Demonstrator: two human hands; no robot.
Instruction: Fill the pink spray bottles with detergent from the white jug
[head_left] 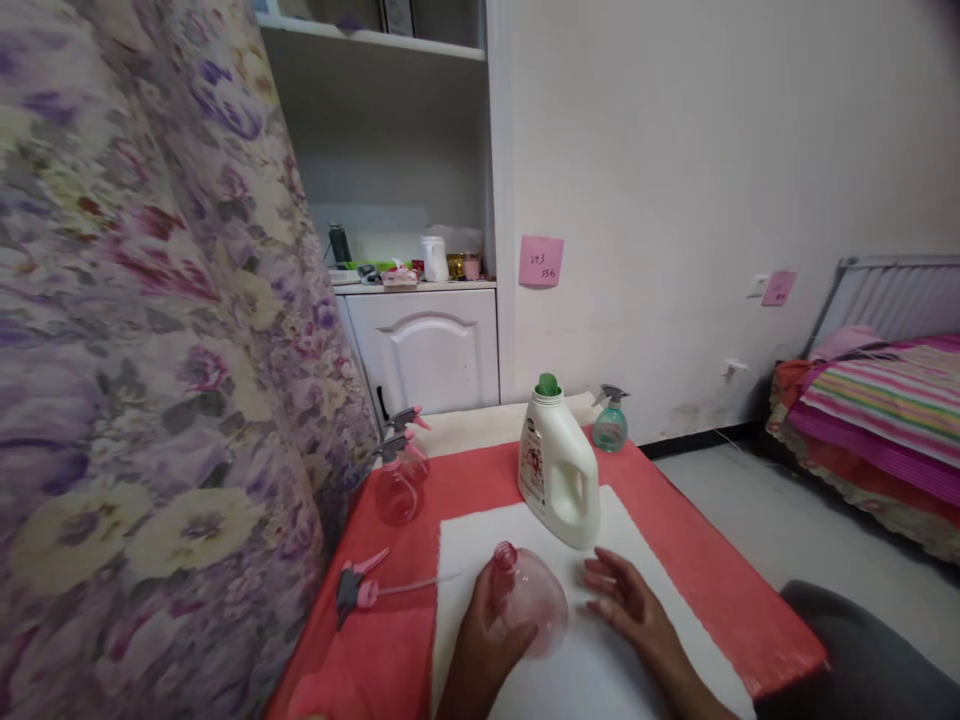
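My left hand (484,640) is wrapped round a clear pink spray bottle (536,605) whose neck is bare and which leans over the white sheet (472,545). To its right, my right hand (630,605) has its fingers apart and holds nothing. Just beyond the hands stands a large cream jug (556,470) with a side handle and something green (548,384) in its mouth. A grey and pink spray head (358,592) lies at the left, its thin tube reaching the sheet's edge.
Two pink spray bottles, the nearer one (400,490) in front, stand at the table's left edge. A green spray bottle (610,425) is at the back right. Red covering (675,520) spans the table. A floral curtain (172,380) hangs close on the left; a bed (892,400) is right.
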